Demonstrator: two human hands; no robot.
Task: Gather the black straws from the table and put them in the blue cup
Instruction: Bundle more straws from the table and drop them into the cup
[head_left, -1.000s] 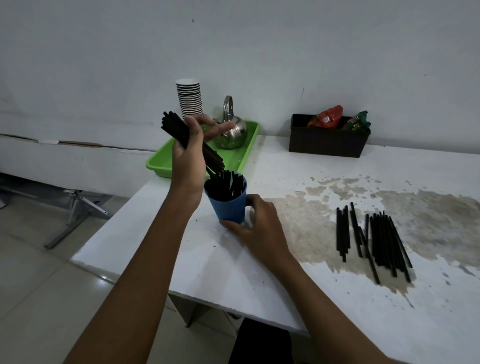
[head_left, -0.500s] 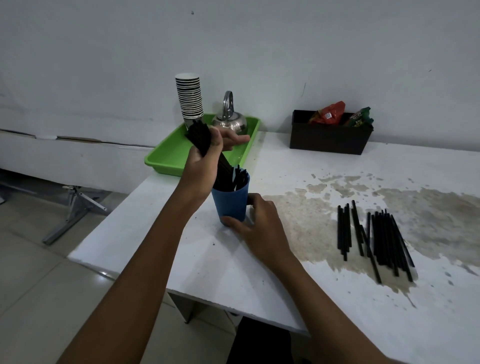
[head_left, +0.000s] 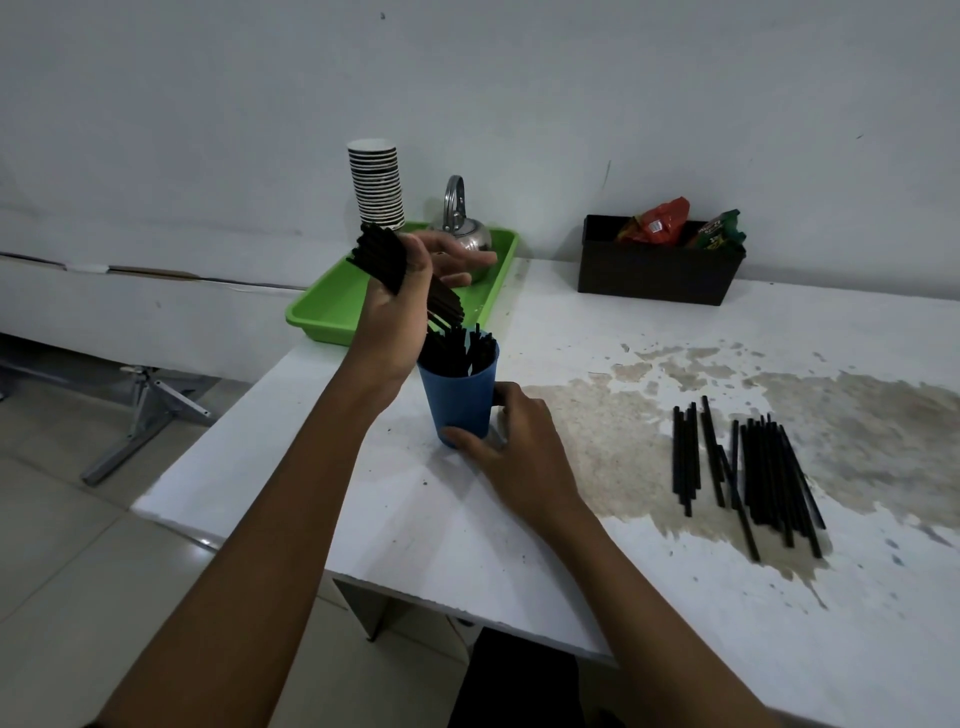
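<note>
We see the left hand (head_left: 395, 317) gripping a bundle of straws (head_left: 400, 270), tilted down-right into the blue cup (head_left: 460, 395); the right hand (head_left: 511, 441) holds the cup's base; loose straws (head_left: 748, 473) lie on the worktop (head_left: 363, 493), nearer that hand.

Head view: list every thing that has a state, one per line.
blue cup: upright, holding straws
straw bundle: gripped, tilted over cup
loose straws: lying on table
left hand: grips bundle
right hand: holds cup's base
kettle: upright in green tray
</note>
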